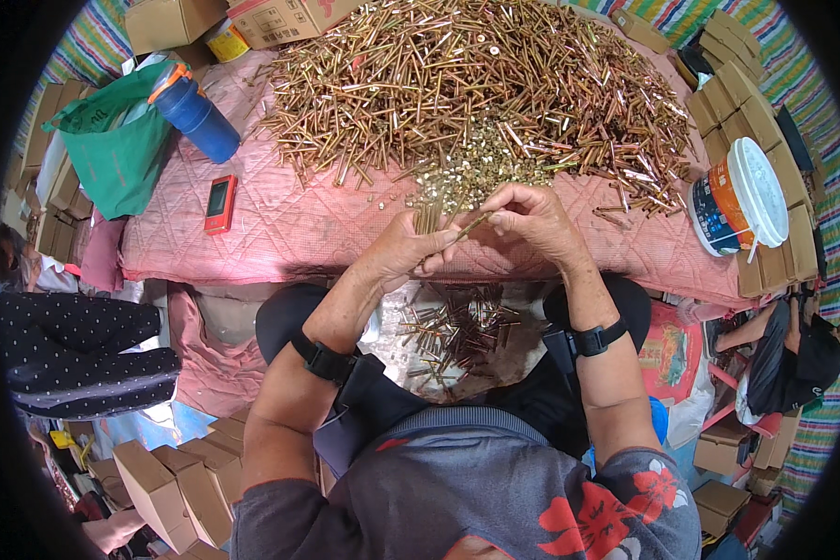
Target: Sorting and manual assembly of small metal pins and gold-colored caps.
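My left hand (403,250) is closed around a small upright bunch of brass-coloured bolts (427,220) at the front of the table. One more bolt (474,225) slants between my two hands, its lower end by my left thumb. The fingertips of my right hand (538,222) pinch its upper end. Just beyond my fingers lies a heap of small brass-coloured nuts (481,159), partly covered by my hands. Behind them spreads a large pile of long brass-coloured bolts (476,79).
Left on the pink quilted cover (280,233) are a red device (219,203), a blue cup (201,121) and a green bag (112,140). A white bucket (742,196) stands right. Loose bolts (457,331) lie between my knees. Cardboard boxes (173,490) and other people are around.
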Available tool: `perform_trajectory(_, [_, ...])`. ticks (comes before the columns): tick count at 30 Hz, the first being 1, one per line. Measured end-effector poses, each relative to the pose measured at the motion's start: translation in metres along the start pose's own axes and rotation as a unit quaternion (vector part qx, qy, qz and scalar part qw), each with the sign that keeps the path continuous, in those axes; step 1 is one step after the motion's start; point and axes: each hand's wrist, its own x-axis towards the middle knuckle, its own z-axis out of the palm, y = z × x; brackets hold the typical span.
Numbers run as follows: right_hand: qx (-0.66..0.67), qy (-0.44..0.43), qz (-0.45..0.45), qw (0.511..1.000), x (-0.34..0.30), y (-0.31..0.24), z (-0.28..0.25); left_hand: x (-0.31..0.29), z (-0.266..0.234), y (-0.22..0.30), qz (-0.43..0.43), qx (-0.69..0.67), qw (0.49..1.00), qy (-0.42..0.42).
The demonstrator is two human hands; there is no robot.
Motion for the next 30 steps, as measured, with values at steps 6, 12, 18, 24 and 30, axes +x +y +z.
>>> perform_trajectory(6, [0.012, -0.013, 0.001, 1.000, 0.001, 0.002, -0.002, 0.001, 0.000, -0.001, 0.001, 0.008, 1.000, 0.015])
perform_trajectory(12, [0.017, -0.004, 0.002, 1.000, 0.001, 0.002, 0.001, 0.001, 0.003, 0.000, 0.039, 0.059, 0.997, 0.015])
perform_trajectory(18, [0.026, 0.007, 0.008, 1.000, 0.000, 0.001, 0.002, 0.001, 0.003, 0.000, 0.044, 0.071, 0.996, 0.030])
perform_trajectory(24, [0.050, 0.017, -0.014, 0.999, 0.002, 0.001, 0.005, 0.000, 0.005, 0.001, 0.042, 0.034, 0.998, 0.021])
perform_trajectory(30, [0.048, 0.049, -0.029, 0.997, 0.005, 0.011, 0.010, 0.002, 0.005, -0.002, 0.049, 0.051, 0.997, 0.022])
